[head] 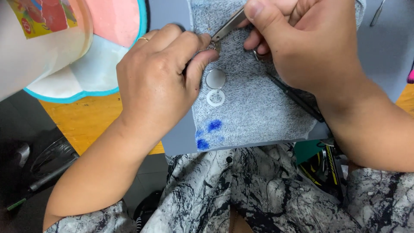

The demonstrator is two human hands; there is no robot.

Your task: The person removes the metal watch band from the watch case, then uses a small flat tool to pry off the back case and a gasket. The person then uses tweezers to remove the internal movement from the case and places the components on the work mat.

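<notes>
both hands (159, 77) (302, 43) meet over grey cloth (254, 108), right gripping tweezers (226, 26).

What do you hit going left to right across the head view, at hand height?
White container with teal-edged lid → left hand → round silver disc above white ring on the grey cloth → right hand holding tweezers

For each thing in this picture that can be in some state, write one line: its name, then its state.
left hand: pinching a small metal part against the grey cloth
right hand: gripping tweezers, tips at that part
grey cloth: lying flat, stained with blue ink
metal disc: lying loose on the cloth
white ring: lying loose just below the disc
black pen: lying on the cloth, untouched
</notes>
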